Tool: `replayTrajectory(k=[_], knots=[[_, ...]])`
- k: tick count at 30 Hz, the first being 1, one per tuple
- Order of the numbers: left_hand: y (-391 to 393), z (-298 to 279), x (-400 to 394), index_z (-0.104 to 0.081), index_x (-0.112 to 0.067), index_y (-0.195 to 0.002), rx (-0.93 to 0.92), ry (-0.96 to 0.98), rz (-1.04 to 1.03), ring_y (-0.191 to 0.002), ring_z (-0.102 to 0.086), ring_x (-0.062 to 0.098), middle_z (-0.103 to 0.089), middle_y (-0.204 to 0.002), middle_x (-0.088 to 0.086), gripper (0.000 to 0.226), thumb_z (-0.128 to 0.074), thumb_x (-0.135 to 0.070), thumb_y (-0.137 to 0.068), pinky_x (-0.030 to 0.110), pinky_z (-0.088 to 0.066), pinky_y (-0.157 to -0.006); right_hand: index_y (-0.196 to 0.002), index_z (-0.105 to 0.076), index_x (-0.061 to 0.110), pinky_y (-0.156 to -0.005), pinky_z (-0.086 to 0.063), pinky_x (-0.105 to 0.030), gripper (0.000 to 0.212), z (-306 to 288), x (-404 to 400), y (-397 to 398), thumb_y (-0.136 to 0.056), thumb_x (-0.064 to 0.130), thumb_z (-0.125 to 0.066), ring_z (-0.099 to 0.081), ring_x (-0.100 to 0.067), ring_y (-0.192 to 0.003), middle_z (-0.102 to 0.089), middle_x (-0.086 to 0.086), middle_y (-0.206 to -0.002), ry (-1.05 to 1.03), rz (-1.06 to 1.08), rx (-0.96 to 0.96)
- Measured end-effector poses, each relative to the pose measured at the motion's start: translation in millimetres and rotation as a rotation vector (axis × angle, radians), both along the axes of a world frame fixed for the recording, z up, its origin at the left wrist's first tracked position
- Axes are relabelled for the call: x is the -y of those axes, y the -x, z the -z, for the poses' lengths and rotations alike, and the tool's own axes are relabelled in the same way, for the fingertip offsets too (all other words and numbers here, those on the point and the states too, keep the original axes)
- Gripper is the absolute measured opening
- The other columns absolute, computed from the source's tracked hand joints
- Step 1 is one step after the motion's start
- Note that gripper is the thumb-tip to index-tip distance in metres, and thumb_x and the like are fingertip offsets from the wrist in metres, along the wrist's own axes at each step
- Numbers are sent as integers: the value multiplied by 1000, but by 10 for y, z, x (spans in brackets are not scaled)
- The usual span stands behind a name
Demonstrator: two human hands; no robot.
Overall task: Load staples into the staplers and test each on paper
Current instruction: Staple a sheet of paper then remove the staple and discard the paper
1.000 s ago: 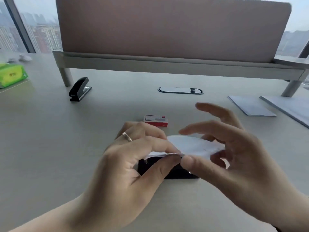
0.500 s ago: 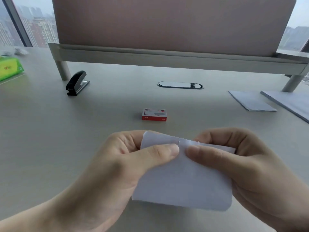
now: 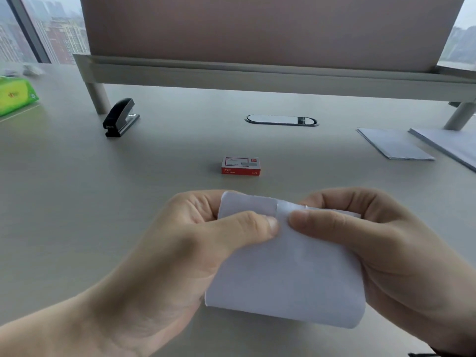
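A folded piece of white paper (image 3: 288, 274) is held up in front of me by both hands. My left hand (image 3: 180, 253) pinches its upper left part with thumb on top. My right hand (image 3: 381, 248) pinches the upper right part, thumb tip almost touching the left thumb. A small staple shows near the paper's top edge between the thumbs. A red and white staple box (image 3: 240, 166) lies on the desk beyond my hands. A black stapler (image 3: 120, 117) stands far left by the divider leg. The stapler seen under the paper earlier is hidden.
A grey desk divider (image 3: 257, 73) on legs crosses the back. An oval cable grommet (image 3: 281, 120) sits mid-desk. Paper sheets (image 3: 394, 146) lie at the right, with a larger stack (image 3: 453, 148) beside them. A green tissue pack (image 3: 15, 95) is at the far left.
The paper was lifted off the stapler near me and turned to face me; both hands now pinch its top edge. The view has shifted slightly upward.
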State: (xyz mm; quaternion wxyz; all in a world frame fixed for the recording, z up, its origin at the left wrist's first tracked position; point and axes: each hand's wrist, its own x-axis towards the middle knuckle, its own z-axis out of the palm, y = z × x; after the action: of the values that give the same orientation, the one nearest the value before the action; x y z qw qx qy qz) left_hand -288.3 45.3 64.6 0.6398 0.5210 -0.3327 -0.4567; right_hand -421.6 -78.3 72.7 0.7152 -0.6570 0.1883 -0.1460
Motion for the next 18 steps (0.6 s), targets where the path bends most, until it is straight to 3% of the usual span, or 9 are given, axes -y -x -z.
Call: replayTrajectory(k=[12,18], knots=[[16,5,9,-76,-11,-66,7,-21,-32,-55,-67,18,-73,-69,9,12,-65,-16,-65,23,-49,-45,-59,-69,10,-46,-42,-19,18,39,11,-13,-69,25,-71,-58,-16,-50,-66,-8,-60,9,-18,8],[-3,43,8,-73,-9,-69,38,-44,-69,-60,-63,25,-70,-76,19,11,-68,-16,-63,27,-46,-49,-60,-68,10,-47,-40,-21,19,69,34,-14,-70,25,-73,-55,-16,-51,-64,-8,-61,43,-27,10]])
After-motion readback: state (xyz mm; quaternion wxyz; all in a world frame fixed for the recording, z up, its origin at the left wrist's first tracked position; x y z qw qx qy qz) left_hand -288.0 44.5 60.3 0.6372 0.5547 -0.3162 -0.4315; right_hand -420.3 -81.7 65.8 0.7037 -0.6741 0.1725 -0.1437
